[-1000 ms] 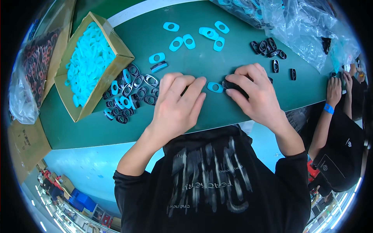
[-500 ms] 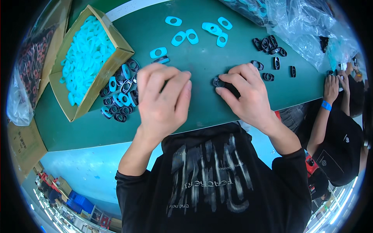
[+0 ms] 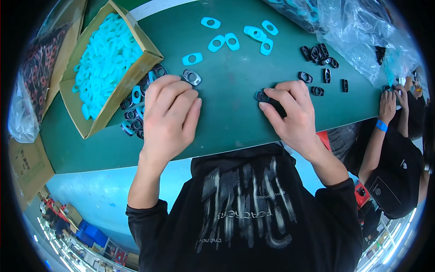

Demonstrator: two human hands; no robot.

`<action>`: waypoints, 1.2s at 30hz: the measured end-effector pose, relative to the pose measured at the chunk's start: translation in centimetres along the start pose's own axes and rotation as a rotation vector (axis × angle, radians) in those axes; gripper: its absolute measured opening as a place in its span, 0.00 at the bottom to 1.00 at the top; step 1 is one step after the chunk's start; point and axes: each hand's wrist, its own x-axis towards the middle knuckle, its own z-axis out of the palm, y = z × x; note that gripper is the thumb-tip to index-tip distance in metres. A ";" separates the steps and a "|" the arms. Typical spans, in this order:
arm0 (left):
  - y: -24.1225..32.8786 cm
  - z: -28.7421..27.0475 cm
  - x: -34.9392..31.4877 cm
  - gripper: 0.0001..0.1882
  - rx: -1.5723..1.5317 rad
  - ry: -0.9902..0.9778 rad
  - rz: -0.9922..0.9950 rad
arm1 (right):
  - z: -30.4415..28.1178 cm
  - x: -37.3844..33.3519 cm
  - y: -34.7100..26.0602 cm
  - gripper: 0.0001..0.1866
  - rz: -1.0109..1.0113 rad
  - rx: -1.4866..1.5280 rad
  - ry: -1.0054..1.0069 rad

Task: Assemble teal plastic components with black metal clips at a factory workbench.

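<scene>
My right hand (image 3: 292,111) pinches a small black oval ring piece (image 3: 261,96) between thumb and fingertips, low over the green tabletop. Left of it, my left hand (image 3: 168,115) is curled with its fingertips turned down; whatever it may hold is hidden. Just beyond its fingers lies a dark, shiny ring piece (image 3: 192,77). Beside and partly under this hand is a pile of black and teal ring pieces (image 3: 131,114). Several loose teal oval rings (image 3: 216,43) lie on the far part of the table. A scattered group of black ring pieces (image 3: 317,91) sits beyond my right hand.
An open cardboard box (image 3: 149,58) full of teal rings (image 3: 106,59) stands at the left. Clear plastic bags (image 3: 358,41) cover the far right corner, with another bag of reddish parts (image 3: 41,68) at far left. A co-worker's hands (image 3: 387,104) are at the table's right edge.
My left hand has moved left, toward the pile, baring the dark ring piece beyond its fingers. My right hand still pinches the black piece. The whole view has shifted slightly.
</scene>
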 end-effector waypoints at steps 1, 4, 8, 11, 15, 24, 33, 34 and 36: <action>0.0 0.0 0.2 0.10 -0.016 0.025 -0.006 | 0.2 -0.2 0.1 0.14 -0.003 0.008 0.030; -0.1 0.0 1.3 0.15 -0.040 0.028 -0.008 | -0.2 -0.1 0.0 0.14 -0.004 -0.056 -0.013; -0.6 1.3 2.8 0.18 0.152 -0.021 -0.109 | -0.4 0.6 0.2 0.14 -0.005 -0.068 -0.067; -0.9 1.1 4.0 0.08 0.209 -0.053 -0.083 | 0.1 0.1 0.9 0.13 -0.092 0.003 -0.014; -1.5 0.8 5.9 0.05 0.163 -0.087 -0.028 | 1.0 0.7 0.0 0.14 -0.059 0.043 0.073; -2.1 0.4 3.5 0.15 0.037 -0.046 0.016 | 2.9 5.8 -3.3 0.18 -0.155 0.228 -0.011; 1.5 5.9 -1.1 0.11 0.046 0.174 0.011 | 4.4 10.4 -0.3 0.18 -0.426 -0.159 -0.057; 1.1 6.1 -0.7 0.10 0.011 0.232 0.019 | 4.0 9.7 0.7 0.17 -0.408 -0.183 -0.030; 0.5 4.2 -0.7 0.10 0.077 0.250 0.004 | 3.0 8.1 0.7 0.13 -0.287 -0.182 -0.104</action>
